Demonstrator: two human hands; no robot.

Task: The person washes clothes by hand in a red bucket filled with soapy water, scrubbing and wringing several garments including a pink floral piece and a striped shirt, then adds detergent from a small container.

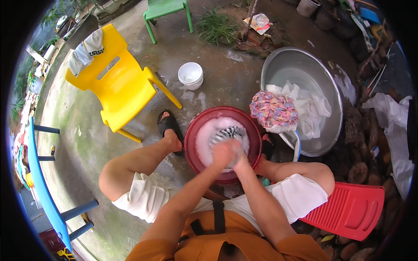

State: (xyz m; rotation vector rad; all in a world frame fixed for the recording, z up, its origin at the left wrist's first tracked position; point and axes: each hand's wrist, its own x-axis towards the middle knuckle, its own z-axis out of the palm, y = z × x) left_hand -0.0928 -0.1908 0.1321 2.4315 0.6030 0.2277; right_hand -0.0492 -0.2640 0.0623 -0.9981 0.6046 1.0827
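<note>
Between my knees stands a dark red plastic basin (192, 140) with foamy, soapy water (204, 151) in it. My left hand (223, 152) and my right hand (241, 157) are pressed together over the foam, blurred by motion. Both grip a wet black-and-white striped cloth (230, 132), whose far part bunches up in front of my fingers. The section inside my grip is hidden.
Right of the basin, a large metal tub (302, 67) holds white cloths (310, 111) in water. A floral gathered fabric piece (273, 109) overlaps its edge. Also around are a white bucket (191, 76), a yellow chair (125, 94) with draped cloth (88, 49), and a red washboard (349, 208).
</note>
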